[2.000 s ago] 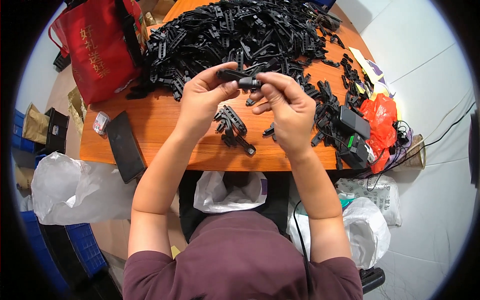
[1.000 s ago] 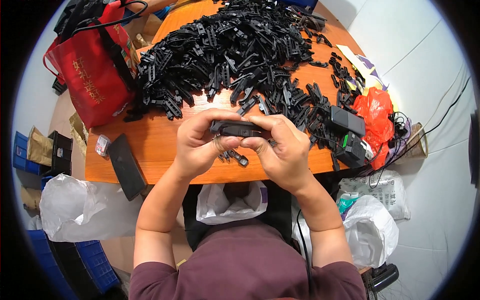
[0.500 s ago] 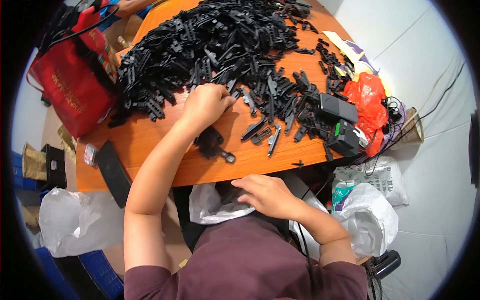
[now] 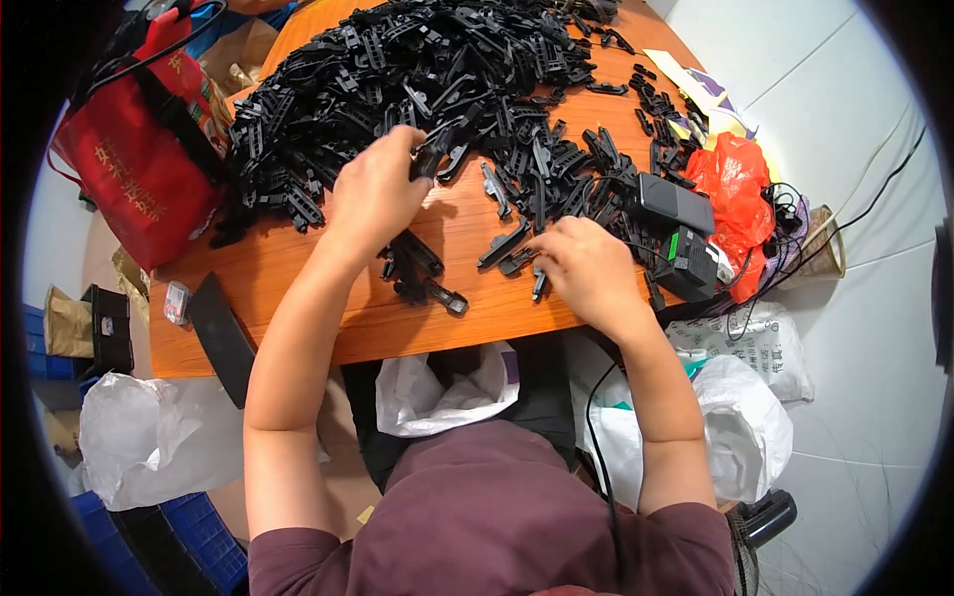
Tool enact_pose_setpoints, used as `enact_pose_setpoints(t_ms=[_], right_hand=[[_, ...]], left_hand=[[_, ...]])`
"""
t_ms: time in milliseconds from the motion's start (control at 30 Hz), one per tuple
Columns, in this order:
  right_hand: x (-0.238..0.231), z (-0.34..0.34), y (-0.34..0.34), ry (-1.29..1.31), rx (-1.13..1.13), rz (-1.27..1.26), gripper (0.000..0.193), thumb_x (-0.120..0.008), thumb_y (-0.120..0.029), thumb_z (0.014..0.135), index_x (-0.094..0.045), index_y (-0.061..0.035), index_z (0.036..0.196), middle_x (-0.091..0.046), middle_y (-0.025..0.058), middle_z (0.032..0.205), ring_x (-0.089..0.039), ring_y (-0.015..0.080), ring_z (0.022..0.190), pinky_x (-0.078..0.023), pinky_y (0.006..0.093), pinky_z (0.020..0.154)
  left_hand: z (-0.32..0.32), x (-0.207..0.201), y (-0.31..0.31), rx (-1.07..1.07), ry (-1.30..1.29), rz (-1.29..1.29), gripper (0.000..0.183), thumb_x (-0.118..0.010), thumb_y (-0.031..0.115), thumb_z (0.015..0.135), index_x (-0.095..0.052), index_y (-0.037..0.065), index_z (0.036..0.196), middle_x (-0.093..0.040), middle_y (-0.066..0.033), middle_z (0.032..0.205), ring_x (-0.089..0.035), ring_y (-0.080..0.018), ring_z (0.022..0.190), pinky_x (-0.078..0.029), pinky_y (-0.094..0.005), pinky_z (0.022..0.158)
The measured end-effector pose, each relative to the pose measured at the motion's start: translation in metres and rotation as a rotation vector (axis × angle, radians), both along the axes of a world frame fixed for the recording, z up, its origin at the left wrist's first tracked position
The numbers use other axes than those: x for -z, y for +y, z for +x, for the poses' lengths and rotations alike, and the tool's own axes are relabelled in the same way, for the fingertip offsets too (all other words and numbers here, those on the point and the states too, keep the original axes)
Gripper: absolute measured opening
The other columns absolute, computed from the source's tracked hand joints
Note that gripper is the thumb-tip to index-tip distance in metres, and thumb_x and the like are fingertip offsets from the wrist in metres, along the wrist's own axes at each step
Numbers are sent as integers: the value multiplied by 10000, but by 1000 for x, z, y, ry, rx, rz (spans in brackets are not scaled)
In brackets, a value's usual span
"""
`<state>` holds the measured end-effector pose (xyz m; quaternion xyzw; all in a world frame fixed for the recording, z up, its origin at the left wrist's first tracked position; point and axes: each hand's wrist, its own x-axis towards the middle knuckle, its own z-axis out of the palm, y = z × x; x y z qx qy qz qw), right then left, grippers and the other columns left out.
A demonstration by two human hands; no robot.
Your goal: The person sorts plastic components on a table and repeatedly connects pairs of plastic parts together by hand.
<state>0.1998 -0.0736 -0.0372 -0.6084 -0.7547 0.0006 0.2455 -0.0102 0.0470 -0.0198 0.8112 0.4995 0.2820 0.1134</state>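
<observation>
A large heap of black plastic parts [image 4: 397,84] covers the far half of the wooden table. At its near edge my left hand [image 4: 376,194] is closed on a black plastic part [image 4: 429,162] between thumb and fingers. My right hand [image 4: 588,270] reaches over the table's front, fingers bent and tips closed at a small black plastic part [image 4: 517,261]; how firmly it is gripped is hard to see. Between my hands lies a small cluster of black parts [image 4: 422,273]. Below the table edge, an open white bag [image 4: 437,402] rests on my lap.
A red bag [image 4: 139,169] stands at the left, near a dark flat slab [image 4: 221,333] overhanging the table edge. On the right are black box-shaped devices [image 4: 674,209], an orange-red plastic bag [image 4: 732,194] and cables. White sacks [image 4: 740,417] sit below. The wooden tabletop [image 4: 298,288] ends before my torso.
My right hand has risen from above the lap bag to the small parts on the table. My left hand has shifted slightly left and away from me, now with a black part in its fingers.
</observation>
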Motion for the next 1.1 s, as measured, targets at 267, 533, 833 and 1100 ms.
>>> enact_pose_setpoints(t_ms=[267,533,833,1100], right_hand=[[-4,-20,8,6,-107,126,234,-543,43,719,-594,-45,929,-561,133,996,-550,281,910,-512,350,655],[-43,-65,-7,706,-243,287,347,-616,110,742,-614,-17,1065,-595,145,967,-625,232,792,-528,298,647],[-40,-64,-13,642,-203,428,228,-714,1,723,-629,12,935,-636,146,834,-630,247,723,-511,301,621],[-40,-61,-19,628,-275,478,225,-683,9,767,-619,6,983,-614,149,941,-609,191,767,-505,262,643]], left_hand=[[-8,-6,-17,135,-1060,-785,240,-638,25,812,-553,41,1035,-609,-40,890,-622,-130,802,-556,-265,686],[13,-12,-78,483,-1445,-516,227,-526,186,929,-534,2,1063,-622,-109,969,-606,-143,905,-504,-271,801],[8,3,-81,686,-1288,-302,462,-452,384,936,-506,-20,1155,-591,-173,1119,-576,-216,1030,-457,-322,885],[7,-2,-89,746,-1210,-128,391,-666,-42,770,-510,-7,1127,-567,-179,1142,-552,-232,1071,-443,-324,916]])
